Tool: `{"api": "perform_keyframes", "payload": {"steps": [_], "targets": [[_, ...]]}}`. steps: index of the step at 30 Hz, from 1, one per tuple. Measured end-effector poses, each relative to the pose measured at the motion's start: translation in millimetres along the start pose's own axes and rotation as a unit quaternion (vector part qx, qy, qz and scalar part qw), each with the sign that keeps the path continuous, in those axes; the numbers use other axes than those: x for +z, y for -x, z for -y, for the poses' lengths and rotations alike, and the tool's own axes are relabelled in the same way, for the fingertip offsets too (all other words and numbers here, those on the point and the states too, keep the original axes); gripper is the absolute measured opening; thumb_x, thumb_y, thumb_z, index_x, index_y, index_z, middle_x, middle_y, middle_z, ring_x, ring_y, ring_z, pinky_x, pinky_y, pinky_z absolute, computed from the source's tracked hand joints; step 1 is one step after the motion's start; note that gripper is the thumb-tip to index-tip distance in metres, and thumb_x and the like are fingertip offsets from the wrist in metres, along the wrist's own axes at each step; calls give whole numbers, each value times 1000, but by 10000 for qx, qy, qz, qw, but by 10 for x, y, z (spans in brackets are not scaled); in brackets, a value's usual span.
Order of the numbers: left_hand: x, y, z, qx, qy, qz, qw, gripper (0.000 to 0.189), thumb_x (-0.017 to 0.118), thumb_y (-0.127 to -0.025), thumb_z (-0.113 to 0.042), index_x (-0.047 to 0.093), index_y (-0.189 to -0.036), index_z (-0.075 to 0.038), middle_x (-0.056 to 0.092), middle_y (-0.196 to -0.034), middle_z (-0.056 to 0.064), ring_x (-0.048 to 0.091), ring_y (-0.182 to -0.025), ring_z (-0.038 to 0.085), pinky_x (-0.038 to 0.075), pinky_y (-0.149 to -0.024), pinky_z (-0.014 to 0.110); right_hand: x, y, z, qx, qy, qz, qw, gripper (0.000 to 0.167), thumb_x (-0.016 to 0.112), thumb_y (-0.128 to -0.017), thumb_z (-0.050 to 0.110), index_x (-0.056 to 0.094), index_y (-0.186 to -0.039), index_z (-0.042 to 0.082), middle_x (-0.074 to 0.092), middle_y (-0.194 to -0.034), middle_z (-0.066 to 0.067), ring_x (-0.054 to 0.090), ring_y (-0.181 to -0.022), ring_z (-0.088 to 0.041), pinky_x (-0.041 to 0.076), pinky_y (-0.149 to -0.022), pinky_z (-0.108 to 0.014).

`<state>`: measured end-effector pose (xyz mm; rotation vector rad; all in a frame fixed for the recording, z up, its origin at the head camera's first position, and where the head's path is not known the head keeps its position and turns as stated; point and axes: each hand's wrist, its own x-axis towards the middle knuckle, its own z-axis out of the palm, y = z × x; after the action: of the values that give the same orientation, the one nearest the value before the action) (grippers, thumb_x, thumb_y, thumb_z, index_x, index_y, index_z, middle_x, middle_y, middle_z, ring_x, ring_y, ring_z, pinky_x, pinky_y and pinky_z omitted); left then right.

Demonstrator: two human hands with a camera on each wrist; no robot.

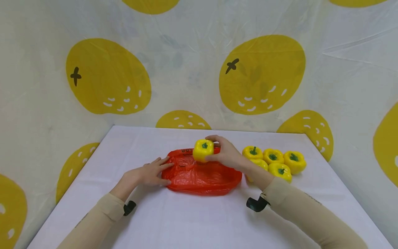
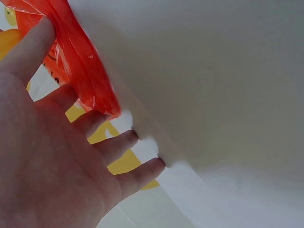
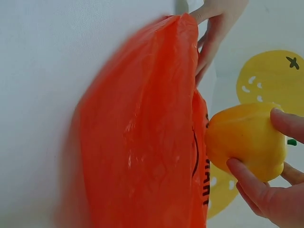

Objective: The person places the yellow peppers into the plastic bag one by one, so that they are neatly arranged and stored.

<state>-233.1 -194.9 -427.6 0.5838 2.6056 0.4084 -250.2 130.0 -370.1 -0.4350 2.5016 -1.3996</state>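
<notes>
A red plastic bag (image 1: 199, 180) with black print lies on the white table, its mouth spread upward. My right hand (image 1: 227, 152) grips a yellow bell pepper (image 1: 202, 150) by its sides, just above the bag's opening. In the right wrist view the pepper (image 3: 247, 140) is between thumb and fingers, close beside the bag's edge (image 3: 202, 156). At the bag's left end rests my left hand (image 1: 153, 172), fingers spread and mostly straight. The left wrist view shows its thumb and first fingers against the red plastic (image 2: 88, 66), the other fingertips on the table.
Several yellow bell peppers (image 1: 273, 157) stand in a cluster to the right of the bag, partly behind my right forearm. A white cloth covers the table (image 1: 199, 221). Behind it hangs a pale curtain (image 1: 186, 69) printed with large yellow fruit.
</notes>
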Motion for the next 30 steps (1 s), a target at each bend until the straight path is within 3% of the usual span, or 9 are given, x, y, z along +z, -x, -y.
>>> {"api": "perform_keyframes", "payload": {"steps": [13, 24, 30], "targets": [[21, -21, 3, -72, -42, 25, 10000, 83, 72, -91, -50, 38, -161, -20, 20, -170, 10, 13, -153, 44, 23, -112, 74, 278, -197, -27, -8, 85, 162, 9998, 69, 84, -87, 17, 50, -148, 17, 54, -141, -3, 52, -127, -26, 54, -99, -40], [55, -24, 3, -73, -41, -21, 10000, 84, 72, -91, -51, 37, -161, -22, 19, -170, 9, 12, -153, 44, 21, -113, 74, 471, -315, -22, 59, 148, 76, 9998, 73, 83, -88, 19, 44, -149, 13, 54, -142, -9, 55, -125, -27, 53, -101, -41], [42, -14, 19, -61, -48, -54, 10000, 84, 73, -91, -50, 36, -162, -22, 19, -170, 9, 12, -153, 45, 21, -112, 75, 619, -374, -8, -147, 494, 49, 9987, 67, 83, -89, 19, 47, -145, 8, 56, -138, -8, 56, -122, -25, 50, -104, -40]]}}
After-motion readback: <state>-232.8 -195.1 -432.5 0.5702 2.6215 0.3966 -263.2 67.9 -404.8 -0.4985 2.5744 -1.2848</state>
